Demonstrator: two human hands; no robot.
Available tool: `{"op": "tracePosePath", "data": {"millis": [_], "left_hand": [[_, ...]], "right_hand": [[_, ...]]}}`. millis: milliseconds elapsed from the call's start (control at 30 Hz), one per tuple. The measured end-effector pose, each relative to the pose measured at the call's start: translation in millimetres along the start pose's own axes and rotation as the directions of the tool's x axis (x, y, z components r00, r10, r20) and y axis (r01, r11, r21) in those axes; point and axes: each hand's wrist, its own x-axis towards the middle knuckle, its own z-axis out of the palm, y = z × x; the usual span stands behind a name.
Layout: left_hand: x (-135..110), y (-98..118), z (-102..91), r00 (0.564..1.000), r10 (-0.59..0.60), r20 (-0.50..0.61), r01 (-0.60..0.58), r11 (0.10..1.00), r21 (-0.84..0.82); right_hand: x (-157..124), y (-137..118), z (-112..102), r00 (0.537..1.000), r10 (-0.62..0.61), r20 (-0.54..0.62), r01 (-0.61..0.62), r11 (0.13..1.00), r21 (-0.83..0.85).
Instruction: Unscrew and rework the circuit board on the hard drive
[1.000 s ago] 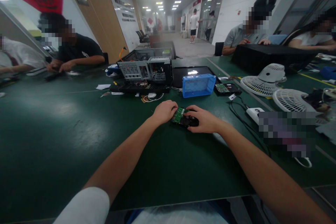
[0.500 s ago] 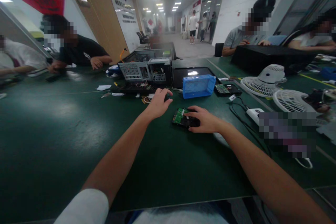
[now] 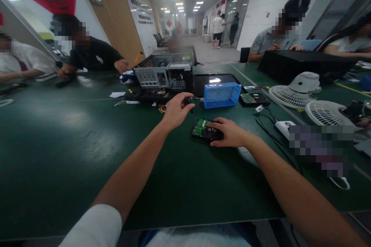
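Note:
A hard drive (image 3: 199, 126) lies on the green table with its circuit-board side up. My right hand (image 3: 228, 133) grips its right end, fingers over the top and thumb along the near edge. Between the thumb and fingers of my left hand (image 3: 178, 110) is a small screwdriver (image 3: 190, 102) with a dark handle. Its thin shaft slants down toward the drive's far left corner; I cannot tell whether the tip touches.
Behind the drive stand a blue plastic bin (image 3: 222, 95) and an opened computer case (image 3: 162, 75). A second hard drive (image 3: 254, 99) is to the right, near white fan parts (image 3: 292, 90) and a power strip (image 3: 285, 125). Other people sit across the table (image 3: 72, 146).
My left hand has turned slightly, and the screwdriver's shaft now shows pointing down at the drive. My right hand still holds the drive in place. The whole view has shifted a little.

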Motion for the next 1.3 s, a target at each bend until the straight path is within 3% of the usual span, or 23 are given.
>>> {"op": "tracePosePath", "data": {"millis": [267, 767, 1000, 1200, 1300], "left_hand": [[-4.7, 2.9, 9.0, 0.999, 0.015, 0.031, -0.016, 1.0, 0.015], [-5.8, 1.4, 8.9, 0.997, 0.069, 0.023, -0.07, 0.995, 0.064], [-5.9, 9.8, 7.1, 0.997, 0.055, 0.057, -0.058, 0.997, 0.051], [-3.9, 21.9, 1.2, 0.997, 0.069, -0.021, -0.068, 0.996, 0.057], [-3.4, 23.7, -0.2, 1.0, 0.026, 0.003, -0.026, 1.0, -0.005]], "right_hand": [[1.4, 5.5, 2.6, 0.999, -0.03, -0.032, 0.032, 0.998, 0.045], [1.1, 3.6, 1.1, 0.999, -0.031, -0.018, 0.032, 0.998, 0.045], [1.5, 4.5, 2.9, 0.999, -0.04, -0.033, 0.041, 0.998, 0.048], [0.4, 9.6, 3.4, 0.999, -0.052, -0.013, 0.053, 0.997, 0.055], [-0.7, 13.3, 3.5, 0.999, -0.045, 0.001, 0.045, 0.998, 0.04]]}}
